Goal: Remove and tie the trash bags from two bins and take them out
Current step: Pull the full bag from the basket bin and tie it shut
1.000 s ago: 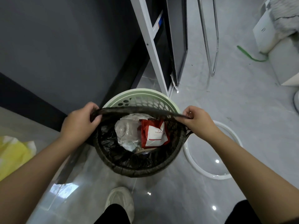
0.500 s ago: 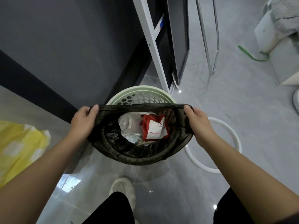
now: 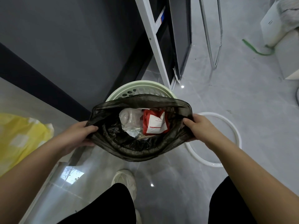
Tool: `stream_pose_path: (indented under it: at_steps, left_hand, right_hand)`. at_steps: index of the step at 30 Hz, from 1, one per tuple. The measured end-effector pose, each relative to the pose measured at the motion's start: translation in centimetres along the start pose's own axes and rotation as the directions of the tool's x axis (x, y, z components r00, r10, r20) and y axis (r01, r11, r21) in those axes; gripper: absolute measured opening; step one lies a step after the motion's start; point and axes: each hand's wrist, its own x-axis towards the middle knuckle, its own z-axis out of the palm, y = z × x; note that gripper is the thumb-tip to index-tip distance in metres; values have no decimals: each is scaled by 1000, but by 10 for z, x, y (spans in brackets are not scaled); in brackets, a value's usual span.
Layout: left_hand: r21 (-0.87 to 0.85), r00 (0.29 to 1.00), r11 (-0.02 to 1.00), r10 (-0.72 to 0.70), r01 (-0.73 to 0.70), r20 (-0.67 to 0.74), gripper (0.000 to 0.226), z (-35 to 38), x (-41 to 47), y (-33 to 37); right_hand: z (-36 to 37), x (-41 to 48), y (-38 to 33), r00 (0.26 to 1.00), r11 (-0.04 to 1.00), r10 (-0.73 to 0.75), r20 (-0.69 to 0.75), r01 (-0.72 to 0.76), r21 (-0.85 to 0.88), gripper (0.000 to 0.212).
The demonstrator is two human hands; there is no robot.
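Black bag [image 3: 137, 151] has risen mostly clear of green bin [image 3: 140, 85]. Fingers of left hand [image 3: 79, 135] and right hand [image 3: 199, 128] clamped on its rim, mouth open. Tying looks next.

Bare forearms, black trousers [image 3: 119, 206], an off-white sneaker [image 3: 123, 178].

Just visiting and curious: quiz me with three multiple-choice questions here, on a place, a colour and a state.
1. Where is the white ring?
A. on the floor, right of the bag
B. on the wall
C. inside the bag

2. What colour is the bin?
A. blue
B. pale green
C. red

3. How is the bag's mouth?
A. tied
B. taped
C. open

Answers: 1 A, it lies flat there; 2 B, its rim shows behind the bag; 3 C, the left hand and right hand hold it apart.
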Motion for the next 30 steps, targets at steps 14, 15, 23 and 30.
stream_pose_path:
  at_steps: [14, 15, 23, 30]
  left_hand:
    - [-59, 918, 937, 322, -343, -232, 15, 26, -16, 27]
    - [-21, 881, 907, 404, -422, -246, 16, 31, -17, 33]
    - [242, 777, 761, 628, -602, -43, 10, 52, 3, 77]
    - [624, 647, 374, 706, -686, 289, 20, 69, 20, 62]
  right_hand:
    - [7, 2, -12, 951, 932, -297, -88, 308, 189, 11]
    - [11, 4, -14, 931, 920, -352, -95, 363, 148, 14]
    - [46, 22, -28, 876, 880, -475, 77, 475, 25, 8]
    - [53, 41, -32, 877, 879, -477, 57, 475, 51, 35]
